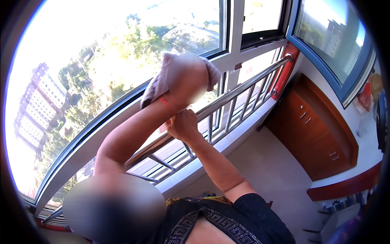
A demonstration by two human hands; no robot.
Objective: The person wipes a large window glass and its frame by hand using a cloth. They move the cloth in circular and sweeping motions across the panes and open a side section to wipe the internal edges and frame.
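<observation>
My left hand [187,79], largely blurred, is on a greyish-purple cloth [155,79] that spreads out on both sides of it. The cloth lies against the lower frame of a large window, near its corner. A red string bracelet [166,104] is around my left wrist. Just below, my right hand [183,124] is closed around the polished metal handrail [237,88] that runs along the window. The fingers' far side is hidden. My left arm reaches across the rail.
Metal balusters [210,128] stand under the rail, above a white ledge [243,131]. An open blue-framed window sash [338,88] juts in at upper right. Beyond the floor stands a brown wooden cabinet [307,128]. Trees and tall buildings show outside the glass.
</observation>
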